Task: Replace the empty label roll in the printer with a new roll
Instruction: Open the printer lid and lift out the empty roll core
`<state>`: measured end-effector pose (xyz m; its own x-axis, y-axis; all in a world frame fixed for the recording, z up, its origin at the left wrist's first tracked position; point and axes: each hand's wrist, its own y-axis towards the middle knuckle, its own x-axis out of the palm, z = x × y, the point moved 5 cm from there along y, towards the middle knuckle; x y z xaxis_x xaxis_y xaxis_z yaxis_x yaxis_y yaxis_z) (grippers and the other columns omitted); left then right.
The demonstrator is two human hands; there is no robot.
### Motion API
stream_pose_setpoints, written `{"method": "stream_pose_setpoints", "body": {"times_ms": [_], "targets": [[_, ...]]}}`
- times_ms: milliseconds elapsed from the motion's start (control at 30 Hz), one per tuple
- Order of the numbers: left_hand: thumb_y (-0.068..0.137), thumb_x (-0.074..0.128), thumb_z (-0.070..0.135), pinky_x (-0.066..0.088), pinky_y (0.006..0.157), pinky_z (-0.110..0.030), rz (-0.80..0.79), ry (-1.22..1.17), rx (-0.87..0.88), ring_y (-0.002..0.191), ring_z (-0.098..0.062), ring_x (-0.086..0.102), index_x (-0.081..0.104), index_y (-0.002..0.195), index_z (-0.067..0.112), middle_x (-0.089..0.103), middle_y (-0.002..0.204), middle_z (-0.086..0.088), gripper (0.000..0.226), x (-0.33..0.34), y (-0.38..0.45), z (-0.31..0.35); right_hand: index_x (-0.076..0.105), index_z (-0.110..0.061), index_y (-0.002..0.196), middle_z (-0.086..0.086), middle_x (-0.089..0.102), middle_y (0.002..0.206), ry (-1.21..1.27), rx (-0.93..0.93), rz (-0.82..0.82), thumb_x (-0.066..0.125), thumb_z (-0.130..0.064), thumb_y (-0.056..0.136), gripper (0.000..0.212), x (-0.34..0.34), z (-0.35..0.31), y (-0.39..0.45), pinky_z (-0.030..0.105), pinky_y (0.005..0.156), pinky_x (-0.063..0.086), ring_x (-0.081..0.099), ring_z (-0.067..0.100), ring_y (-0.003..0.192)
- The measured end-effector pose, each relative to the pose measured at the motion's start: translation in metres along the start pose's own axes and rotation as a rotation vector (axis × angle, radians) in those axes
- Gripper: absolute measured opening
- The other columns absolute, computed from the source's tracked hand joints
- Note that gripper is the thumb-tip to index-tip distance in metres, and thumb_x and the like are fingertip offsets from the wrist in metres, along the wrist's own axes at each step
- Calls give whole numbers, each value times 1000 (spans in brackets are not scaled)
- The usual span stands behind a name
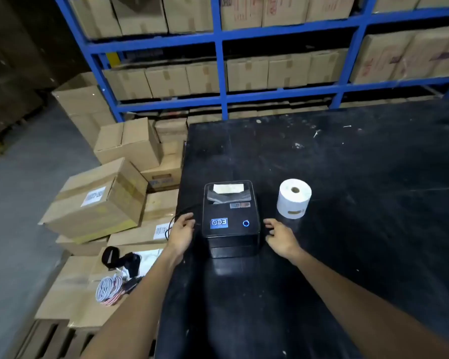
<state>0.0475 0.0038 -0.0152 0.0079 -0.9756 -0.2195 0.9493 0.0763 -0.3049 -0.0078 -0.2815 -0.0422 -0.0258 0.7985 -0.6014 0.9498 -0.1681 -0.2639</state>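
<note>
A black label printer (pixel 230 218) sits near the left edge of a black table (pixel 347 229), lid closed, a blue ring light glowing on top. Through its rear window I see something white inside. A full white label roll (pixel 294 198) stands on end to the printer's right. My left hand (pixel 182 233) hovers at the printer's left side, fingers apart and curled toward it. At the right side is my right hand (pixel 279 237), likewise with spread fingers. Neither hand holds anything; whether the fingertips touch the casing I cannot tell.
A black cable (pixel 175 218) runs off the printer's left side over the table edge. Cardboard boxes (pixel 99 200) are stacked on the floor to the left, with coiled cables (pixel 109 290) on top. Blue shelving (pixel 222 97) with cartons stands behind the table.
</note>
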Motion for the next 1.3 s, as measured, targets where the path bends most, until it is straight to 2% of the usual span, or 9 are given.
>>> {"method": "stream_pose_setpoints", "body": {"times_ms": [167,267,400,500,667,767,933,1133,1300], "targets": [[91,44,-20,45,94,-33,-164,27,-127,112,-26,55,38,148,4,57,123,-18,62,4,9,-52,38,-8,148,13,51,145,127,64,-91,72,2,82,75,28,18,1,31,103,45,52,28,130],[81,52,-30,45,84,-21,-296,43,-106,106,-20,48,33,150,4,54,121,-11,79,13,19,-70,42,-8,143,12,56,138,161,53,-11,76,4,78,74,40,23,5,31,92,49,59,27,119],[77,64,-26,52,85,-19,-426,71,-42,99,-15,61,47,138,1,69,105,1,69,29,23,-90,47,-11,126,10,63,123,172,72,117,84,0,72,66,48,30,5,41,94,55,64,26,109],[76,74,-16,54,83,-19,-397,66,-8,88,-7,68,48,138,3,71,100,1,70,34,29,-96,43,-24,114,-2,66,111,132,57,129,90,-12,66,68,51,31,5,35,93,53,65,17,103],[69,83,-11,56,89,-26,-381,67,46,103,-15,69,36,148,12,70,114,-2,95,43,35,-94,39,-38,111,-14,64,114,113,46,99,93,-23,61,75,53,32,8,25,88,45,63,10,108],[70,84,-7,54,88,-20,-369,76,53,97,-7,69,37,148,11,71,109,6,93,44,36,-98,37,-44,113,-20,61,119,107,30,114,93,-27,59,80,52,31,9,28,94,47,61,7,112],[72,84,-3,50,59,-5,-377,105,75,82,9,70,41,144,13,74,89,28,85,43,38,-103,36,-34,125,-12,56,135,77,-6,96,91,-32,64,82,51,26,10,46,102,49,58,17,122],[72,84,-3,50,59,-5,-373,108,81,81,11,68,40,144,13,74,90,29,86,44,40,-108,32,-32,124,-11,52,135,-34,-22,83,86,-38,70,76,49,23,8,44,85,51,59,20,118],[72,84,-2,51,65,-5,-396,89,83,87,10,69,38,145,15,73,96,30,88,45,41,-110,32,-26,131,-10,49,136,-52,-42,73,84,-36,75,77,50,22,8,43,87,52,57,18,120]]}}
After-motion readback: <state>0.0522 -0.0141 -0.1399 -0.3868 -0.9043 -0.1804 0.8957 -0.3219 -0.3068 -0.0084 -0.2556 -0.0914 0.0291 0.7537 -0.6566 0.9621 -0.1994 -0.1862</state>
